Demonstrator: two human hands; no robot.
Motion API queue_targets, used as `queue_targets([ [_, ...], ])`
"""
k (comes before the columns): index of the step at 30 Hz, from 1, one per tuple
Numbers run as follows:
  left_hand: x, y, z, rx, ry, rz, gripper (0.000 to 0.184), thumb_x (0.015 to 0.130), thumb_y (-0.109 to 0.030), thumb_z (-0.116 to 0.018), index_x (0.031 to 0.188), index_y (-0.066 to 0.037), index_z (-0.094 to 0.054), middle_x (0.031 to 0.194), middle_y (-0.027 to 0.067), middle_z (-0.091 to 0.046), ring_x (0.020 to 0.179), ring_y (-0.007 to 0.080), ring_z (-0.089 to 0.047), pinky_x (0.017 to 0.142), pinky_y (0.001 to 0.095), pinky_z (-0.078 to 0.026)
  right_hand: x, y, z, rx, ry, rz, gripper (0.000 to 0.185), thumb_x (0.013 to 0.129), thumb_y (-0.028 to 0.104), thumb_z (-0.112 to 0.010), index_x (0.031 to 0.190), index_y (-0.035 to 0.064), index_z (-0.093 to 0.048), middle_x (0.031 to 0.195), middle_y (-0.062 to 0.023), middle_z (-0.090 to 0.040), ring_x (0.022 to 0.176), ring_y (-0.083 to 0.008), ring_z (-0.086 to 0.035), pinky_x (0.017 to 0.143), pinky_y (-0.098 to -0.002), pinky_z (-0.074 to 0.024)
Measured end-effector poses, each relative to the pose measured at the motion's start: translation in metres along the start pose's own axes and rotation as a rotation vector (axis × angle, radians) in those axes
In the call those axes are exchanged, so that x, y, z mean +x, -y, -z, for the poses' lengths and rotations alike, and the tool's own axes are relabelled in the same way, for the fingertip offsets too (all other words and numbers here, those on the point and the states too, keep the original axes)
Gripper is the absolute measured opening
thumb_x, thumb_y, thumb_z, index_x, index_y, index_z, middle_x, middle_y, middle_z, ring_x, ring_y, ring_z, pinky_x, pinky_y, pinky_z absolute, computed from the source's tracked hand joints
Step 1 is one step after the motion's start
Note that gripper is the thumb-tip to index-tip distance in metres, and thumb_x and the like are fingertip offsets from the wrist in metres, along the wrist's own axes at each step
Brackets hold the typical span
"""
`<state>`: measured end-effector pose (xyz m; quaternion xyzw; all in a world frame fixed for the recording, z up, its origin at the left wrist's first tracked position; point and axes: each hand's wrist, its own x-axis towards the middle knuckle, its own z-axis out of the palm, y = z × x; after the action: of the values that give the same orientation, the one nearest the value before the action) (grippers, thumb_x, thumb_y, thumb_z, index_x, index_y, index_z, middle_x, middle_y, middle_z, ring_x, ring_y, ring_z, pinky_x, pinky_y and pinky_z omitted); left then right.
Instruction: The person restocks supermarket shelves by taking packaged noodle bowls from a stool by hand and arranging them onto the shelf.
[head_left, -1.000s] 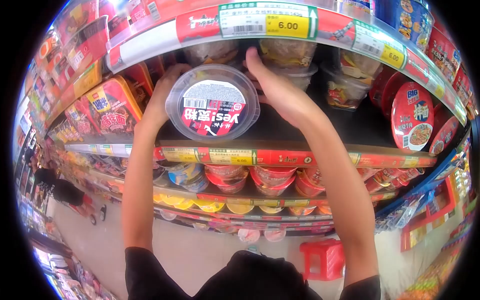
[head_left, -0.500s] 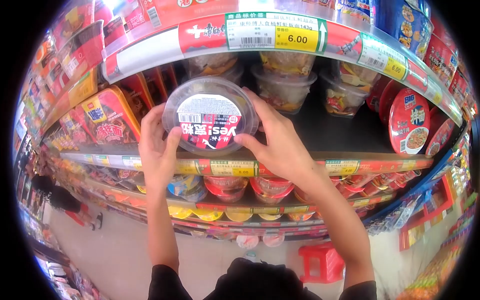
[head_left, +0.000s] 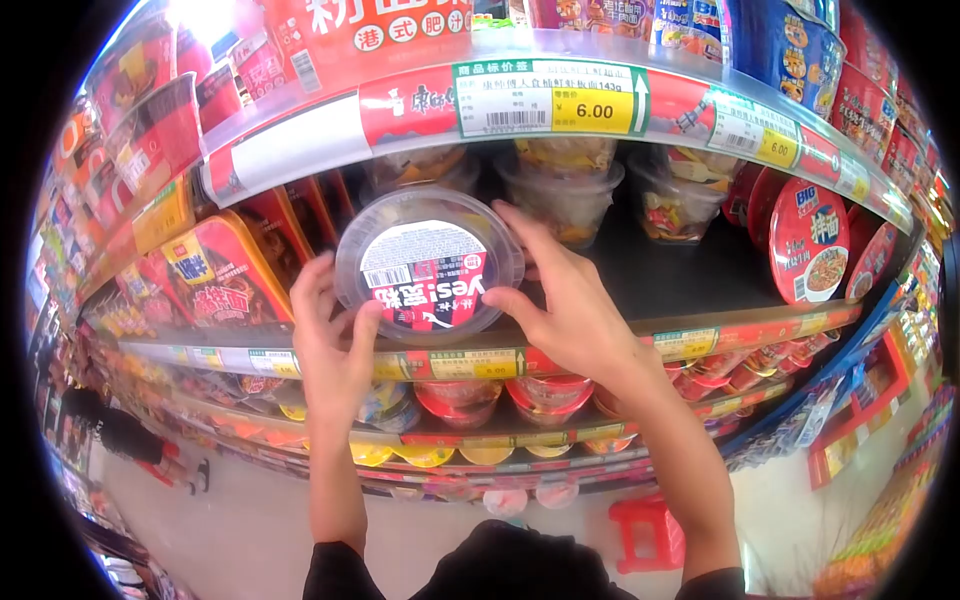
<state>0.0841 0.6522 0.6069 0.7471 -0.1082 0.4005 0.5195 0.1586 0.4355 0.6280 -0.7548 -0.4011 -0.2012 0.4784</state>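
A round clear plastic noodle bowl [head_left: 430, 262] with a black, white and pink label is held between both hands, its lid facing me at the front of the shelf. My left hand [head_left: 335, 335] grips its left rim, thumb at the lower edge. On the right side, my right hand [head_left: 560, 300] has its fingers round the rim and its thumb on the lower right edge. Behind it, similar clear bowls [head_left: 565, 200] stand stacked on the dark shelf [head_left: 640, 285]. The bowl's underside is hidden.
Boxed noodles [head_left: 215, 270] stand at the left, and a red-lidded bowl [head_left: 812, 240] leans at the right. A price rail [head_left: 550, 105] runs overhead. Lower shelves hold red bowls [head_left: 550, 395]. A red stool [head_left: 648, 535] is on the floor, and another person [head_left: 125, 430] is at the far left.
The view has shifted, so the bowl and both hands appear slightly lower. The bowl looks a little more tilted, and both hands keep their hold on it.
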Motion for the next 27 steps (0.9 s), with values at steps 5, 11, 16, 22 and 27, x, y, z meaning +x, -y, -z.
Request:
queue_targets([
  [5,0.009,-0.006,0.009,0.283,0.111,-0.108,0.062,0.085,0.002,-0.059,0.139,0.001,-0.028,0.119,0.0135,-0.047,0.106,0.0182,-0.052,0.087,0.0301,-0.046,-0.005,0.014,0.005,0.019,0.015,-0.271,0.045,0.079,0.011,-0.069,0.117,-0.0001,-0.048,0.087,-0.0205,-0.063,0.081,-0.0324,-0.063,0.066,-0.0383,-0.0483],
  [11,-0.01,-0.003,0.007,0.313,0.185,-0.023,0.049,0.077,-0.015,-0.073,0.115,0.0,-0.046,0.104,0.0178,-0.061,0.098,0.0296,-0.06,0.09,0.0438,-0.046,0.019,0.02,0.005,-0.045,-0.286,0.06,0.026,0.077,0.006,-0.068,0.1,-0.0006,-0.058,0.069,-0.012,-0.056,0.063,-0.0269,-0.056,0.059,-0.0358,-0.045],
  [16,-0.014,-0.012,0.008,0.847,0.241,-0.357,0.04,0.074,-0.028,-0.073,0.1,-0.003,-0.058,0.109,0.0163,-0.057,0.11,0.0353,-0.05,0.106,0.0571,-0.021,0.052,0.027,0.003,0.026,-0.247,0.221,0.024,0.075,0.003,-0.067,0.097,-0.0012,-0.059,0.072,-0.0132,-0.057,0.065,-0.0276,-0.056,0.062,-0.0372,-0.0446],
  [22,-0.013,-0.022,0.015,0.662,0.135,-0.06,0.037,0.071,-0.018,-0.074,0.101,-0.002,-0.058,0.117,0.0151,-0.053,0.11,0.0345,-0.051,0.098,0.045,-0.038,0.062,0.036,0.0,-0.05,-0.065,0.294,0.031,0.075,0.013,-0.073,0.1,-0.0004,-0.059,0.085,-0.0114,-0.064,0.079,-0.0222,-0.061,0.075,-0.0317,-0.0481],
  [27,0.004,-0.026,0.019,0.404,-0.012,-0.293,0.069,0.071,-0.018,-0.076,0.129,-0.003,-0.043,0.131,0.0173,-0.047,0.119,0.0318,-0.048,0.093,0.0393,-0.042,0.018,0.021,-0.004,-0.16,-0.292,0.323,0.047,0.077,0.013,-0.07,0.117,0.0016,-0.049,0.092,-0.0165,-0.062,0.082,-0.0344,-0.06,0.075,-0.0401,-0.0477],
])
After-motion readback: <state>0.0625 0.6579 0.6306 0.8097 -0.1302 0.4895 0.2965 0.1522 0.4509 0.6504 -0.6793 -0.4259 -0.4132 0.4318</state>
